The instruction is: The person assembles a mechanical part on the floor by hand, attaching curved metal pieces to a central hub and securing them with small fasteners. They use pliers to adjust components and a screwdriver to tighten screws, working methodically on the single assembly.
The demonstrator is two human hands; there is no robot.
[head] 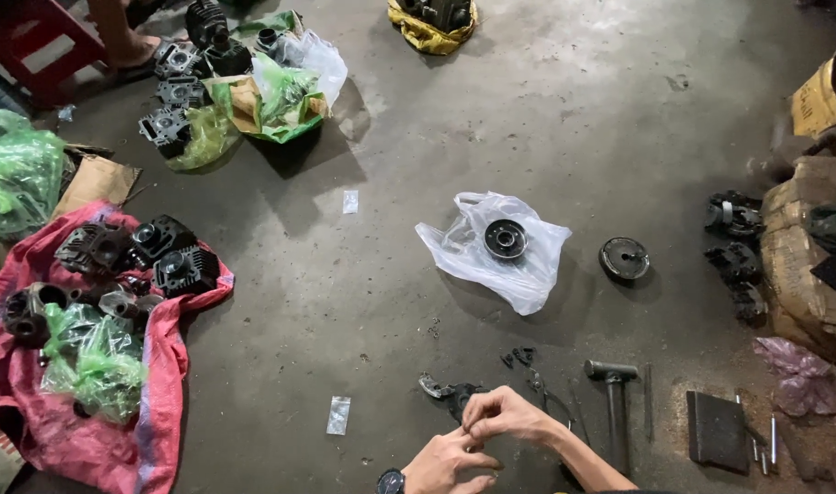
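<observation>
My left hand (447, 462), watch on wrist, and right hand (506, 416) pinched together on tiny part, too small to identify, over dark metal bracket (447, 391) on floor. Hammer (614, 402) just right, within reach. Pulley (506, 239) on plastic bag (518, 270), off grimy concrete.

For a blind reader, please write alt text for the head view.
Two bare hands, left hand and right hand, meet over a dark concrete floor, pinching something too small to tell. A hammer lies nearby, and a round metal disc rests on a clear plastic bag.
</observation>
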